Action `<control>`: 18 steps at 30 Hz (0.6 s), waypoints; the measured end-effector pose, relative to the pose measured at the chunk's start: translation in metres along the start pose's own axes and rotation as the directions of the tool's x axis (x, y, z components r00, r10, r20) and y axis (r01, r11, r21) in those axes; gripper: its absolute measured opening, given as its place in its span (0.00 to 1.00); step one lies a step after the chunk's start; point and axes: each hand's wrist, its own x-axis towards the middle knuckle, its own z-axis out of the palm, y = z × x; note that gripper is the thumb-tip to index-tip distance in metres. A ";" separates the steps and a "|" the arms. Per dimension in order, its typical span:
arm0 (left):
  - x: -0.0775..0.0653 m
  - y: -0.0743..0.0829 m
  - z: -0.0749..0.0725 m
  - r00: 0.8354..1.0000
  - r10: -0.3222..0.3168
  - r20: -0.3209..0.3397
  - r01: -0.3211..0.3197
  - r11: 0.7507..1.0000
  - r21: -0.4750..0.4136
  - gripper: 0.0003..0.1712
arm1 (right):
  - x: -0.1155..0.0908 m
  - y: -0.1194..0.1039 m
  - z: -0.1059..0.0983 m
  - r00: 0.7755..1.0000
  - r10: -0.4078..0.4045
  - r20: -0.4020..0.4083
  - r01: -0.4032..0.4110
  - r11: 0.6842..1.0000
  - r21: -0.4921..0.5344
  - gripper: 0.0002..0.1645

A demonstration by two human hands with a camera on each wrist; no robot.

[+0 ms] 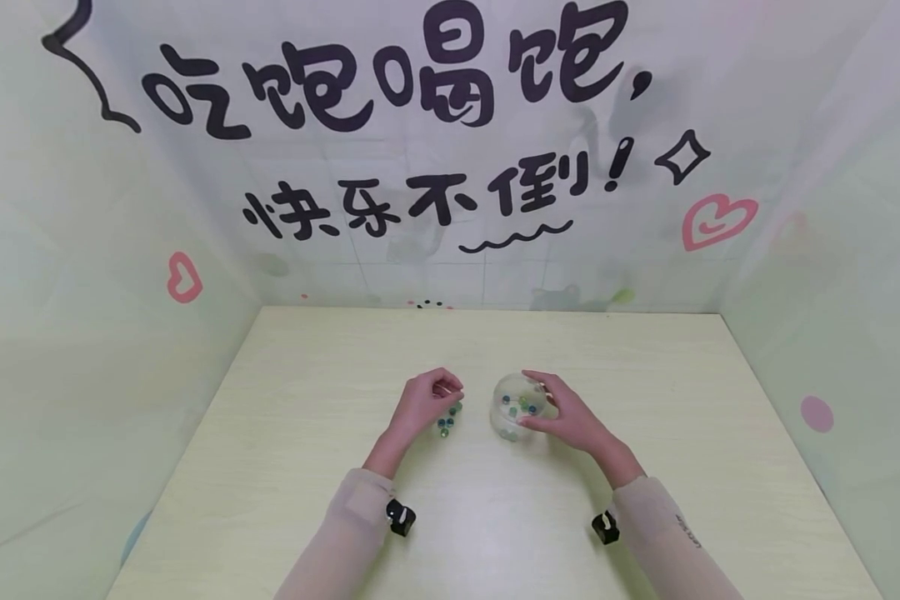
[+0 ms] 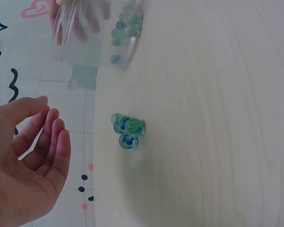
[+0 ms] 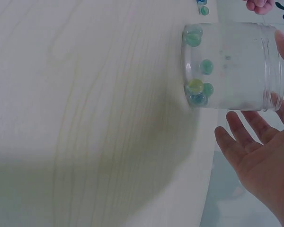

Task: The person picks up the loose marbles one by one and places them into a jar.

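A clear jar [image 1: 512, 392] stands upright on the table, with several green, blue and yellowish glass marbles [image 3: 195, 86] at its bottom. My right hand [image 1: 572, 419] grips it near the rim, the thumb on one side and fingers on the other; the right wrist view shows this jar [image 3: 241, 66] from the side. Left of it, a small cluster of green and blue marbles [image 2: 128, 130] lies on the tabletop. Just above those loose marbles [image 1: 445, 423] is my left hand [image 1: 422, 402], its fingers loosely bent and the thumb close to the index fingertip. No marble shows between them.
Pale wood-grain table [image 1: 307, 375] lies under both hands. A printed cloth backdrop [image 1: 420, 208] with dark lettering rises behind its far edge, and cloth side walls [image 1: 832, 333] border it. A dark device [image 1: 400, 518] is strapped on each wrist.
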 end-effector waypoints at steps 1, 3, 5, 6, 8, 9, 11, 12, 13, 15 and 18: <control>-0.001 -0.002 -0.001 1.000 -0.006 0.000 0.006 1.000 0.000 0.05 | 0.000 0.000 0.000 1.000 -0.001 0.000 0.001 1.000 -0.001 0.47; -0.002 -0.005 -0.002 1.000 -0.011 -0.004 0.011 1.000 -0.001 0.05 | 0.000 0.001 0.000 1.000 -0.002 -0.002 0.002 1.000 -0.001 0.47; -0.003 -0.008 -0.003 1.000 -0.014 -0.008 0.014 1.000 0.001 0.05 | 0.000 0.001 0.000 1.000 -0.002 -0.002 0.002 1.000 -0.001 0.47; -0.003 -0.009 -0.003 1.000 -0.014 -0.009 0.014 1.000 0.001 0.05 | 0.000 0.001 0.000 1.000 -0.003 -0.002 0.003 1.000 -0.002 0.47; -0.004 -0.012 -0.004 1.000 -0.012 -0.008 0.012 1.000 0.009 0.05 | 0.000 0.001 0.000 1.000 -0.003 -0.003 0.003 1.000 -0.004 0.47; -0.005 -0.014 -0.004 1.000 -0.013 -0.007 0.013 1.000 0.015 0.05 | 0.000 0.001 0.000 1.000 -0.003 -0.003 0.003 1.000 -0.005 0.47; -0.006 -0.016 -0.005 1.000 -0.019 -0.002 0.019 0.999 0.027 0.05 | -0.001 0.001 0.000 1.000 -0.002 -0.003 0.002 1.000 -0.004 0.47; -0.007 -0.017 -0.005 1.000 -0.023 0.002 0.022 0.999 0.031 0.05 | -0.001 0.001 0.000 1.000 -0.001 -0.002 0.001 1.000 -0.003 0.47; -0.007 -0.018 -0.005 1.000 -0.027 0.004 0.026 0.999 0.037 0.05 | -0.001 0.001 0.000 1.000 0.000 -0.002 0.000 1.000 -0.001 0.47; -0.009 -0.020 -0.006 0.999 -0.030 0.011 0.029 0.999 0.044 0.06 | -0.001 0.000 0.000 1.000 0.002 -0.001 -0.002 1.000 0.000 0.47; -0.011 -0.024 -0.007 0.999 -0.042 0.024 0.041 0.998 0.055 0.06 | -0.001 0.000 0.000 1.000 0.002 0.001 -0.002 1.000 -0.003 0.47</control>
